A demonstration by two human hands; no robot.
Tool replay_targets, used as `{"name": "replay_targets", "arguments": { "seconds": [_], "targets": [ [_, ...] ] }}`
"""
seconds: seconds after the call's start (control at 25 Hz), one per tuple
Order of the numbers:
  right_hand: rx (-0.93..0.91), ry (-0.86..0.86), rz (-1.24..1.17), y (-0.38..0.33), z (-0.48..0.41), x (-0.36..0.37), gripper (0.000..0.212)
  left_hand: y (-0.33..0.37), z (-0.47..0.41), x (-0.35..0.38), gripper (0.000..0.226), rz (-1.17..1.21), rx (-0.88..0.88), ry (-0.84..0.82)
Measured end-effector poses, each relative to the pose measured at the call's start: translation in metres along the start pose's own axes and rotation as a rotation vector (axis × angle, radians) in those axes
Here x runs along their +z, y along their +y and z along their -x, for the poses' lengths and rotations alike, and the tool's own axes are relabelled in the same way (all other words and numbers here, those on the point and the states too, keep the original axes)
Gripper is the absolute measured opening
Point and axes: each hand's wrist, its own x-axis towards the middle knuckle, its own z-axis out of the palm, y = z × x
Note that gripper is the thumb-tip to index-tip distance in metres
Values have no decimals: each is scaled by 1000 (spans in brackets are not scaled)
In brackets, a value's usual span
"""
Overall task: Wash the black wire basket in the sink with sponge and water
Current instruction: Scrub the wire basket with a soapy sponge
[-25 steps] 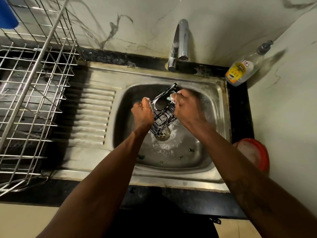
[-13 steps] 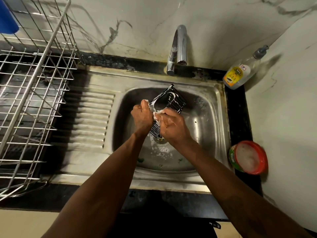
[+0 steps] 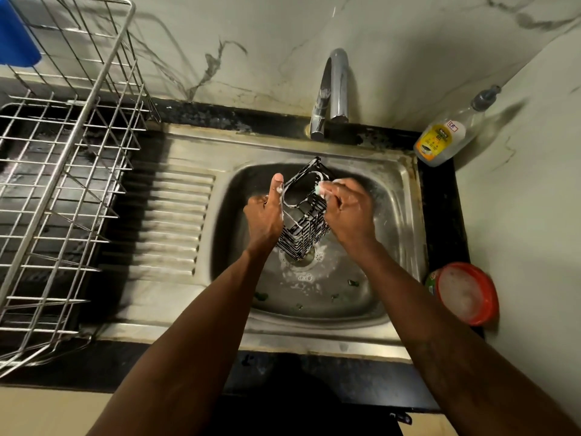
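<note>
The right hand has its fingers bunched together and curled, pinching a small, sudsy sponge at their tips. The sponge is pressed against the top rim of the black wire basket. Opposite, the left hand grips the basket's other side. Its thumb stands straight up along the foamy rim, and the rest of its fingers wrap round behind the wires, where I can't make them out.

The basket hangs between the two hands, tilted with its open mouth turned up toward the person and its bottom corner pointing down. It is held over the bowl of the sink. Directly under the hands sits the drain, ringed with white suds. A few small green scraps lie on the sink floor nearer the person.

Beyond the fingertips the faucet arches up from the back edge against the marble wall. Further out past the right hand, a bottle with a yellow label leans in the corner. Nearer the person on that side is a red tub of whitish stuff on the black counter. Out past the left hand lie the ribbed drainboard and then a metal dish rack.
</note>
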Motion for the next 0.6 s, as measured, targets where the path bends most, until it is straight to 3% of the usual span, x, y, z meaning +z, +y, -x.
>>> {"name": "replay_targets", "arguments": {
  "seconds": [0.16,0.36,0.6],
  "targets": [
    [-84,-110,-2,0,6,4,22,-1,3,-1,74,6,-2,-51],
    [36,22,119,9,-14,-7,24,0,15,4,68,49,86,-108],
    [84,-231,199,12,-66,13,25,-2,18,5,67,40,110,-74]
  ]
}}
